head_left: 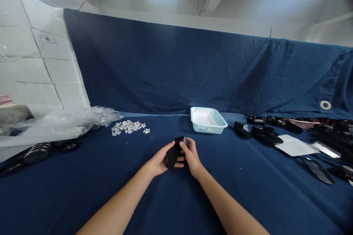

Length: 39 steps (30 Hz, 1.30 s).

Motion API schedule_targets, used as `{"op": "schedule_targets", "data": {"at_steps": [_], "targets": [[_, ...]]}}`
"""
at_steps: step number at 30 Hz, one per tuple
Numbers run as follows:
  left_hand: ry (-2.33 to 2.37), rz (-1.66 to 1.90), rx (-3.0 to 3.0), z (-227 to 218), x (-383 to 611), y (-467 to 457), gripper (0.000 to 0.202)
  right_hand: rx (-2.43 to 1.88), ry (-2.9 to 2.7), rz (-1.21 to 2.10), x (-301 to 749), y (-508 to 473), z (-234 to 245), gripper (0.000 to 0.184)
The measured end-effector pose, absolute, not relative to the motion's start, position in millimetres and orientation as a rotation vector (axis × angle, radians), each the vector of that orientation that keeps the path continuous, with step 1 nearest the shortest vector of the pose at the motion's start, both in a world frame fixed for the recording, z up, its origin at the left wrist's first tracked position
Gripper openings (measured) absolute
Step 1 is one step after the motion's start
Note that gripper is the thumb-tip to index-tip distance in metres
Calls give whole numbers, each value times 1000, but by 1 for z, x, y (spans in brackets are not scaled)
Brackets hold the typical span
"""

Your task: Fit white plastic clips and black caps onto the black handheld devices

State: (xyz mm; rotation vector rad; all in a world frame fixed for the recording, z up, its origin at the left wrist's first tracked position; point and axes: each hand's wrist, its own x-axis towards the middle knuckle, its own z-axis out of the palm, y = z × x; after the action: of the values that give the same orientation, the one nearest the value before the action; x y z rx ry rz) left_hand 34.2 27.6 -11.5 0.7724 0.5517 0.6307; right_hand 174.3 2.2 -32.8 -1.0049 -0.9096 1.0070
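Observation:
A black, elongated plastic part [171, 157] with a rounded end is held above the blue-covered table, in the middle of the head view. My left hand [160, 159] wraps round its lower end from the left, fingers passing behind it. At its upper end, my right hand [192, 156] grips with the thumb on top, beside a small shiny spot. My fingers hide part of the piece, so its exact kind cannot be made out. A loose pile of small white plastic pieces [129, 127] lies beyond my left hand. Behind my right hand stands a light-blue basket [211, 129].
Black parts with round shiny ends [37, 153] lie at left beside clear plastic wrap [63, 121]. More black parts [264, 134], a white sheet [298, 145] and a pink basket [303, 123] are at right. A dark blue curtain [165, 66] hangs behind the table [154, 205].

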Motion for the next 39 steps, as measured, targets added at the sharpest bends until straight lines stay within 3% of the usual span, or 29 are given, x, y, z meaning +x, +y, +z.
{"op": "schedule_targets", "data": {"at_steps": [20, 29, 35, 39], "targets": [[689, 819, 758, -10, 38, 21, 39, -1108, -885, 975, 184, -10, -18, 44], [694, 833, 622, -10, 36, 24, 37, -1023, -812, 675, 195, -13, -7, 30], [687, 850, 597, -8, 37, 18, 36, -963, -768, 486, 185, -45, 32, 28], [679, 850, 567, -9, 36, 18, 36, -690, -776, 323, 174, -106, 71, 15]]}}
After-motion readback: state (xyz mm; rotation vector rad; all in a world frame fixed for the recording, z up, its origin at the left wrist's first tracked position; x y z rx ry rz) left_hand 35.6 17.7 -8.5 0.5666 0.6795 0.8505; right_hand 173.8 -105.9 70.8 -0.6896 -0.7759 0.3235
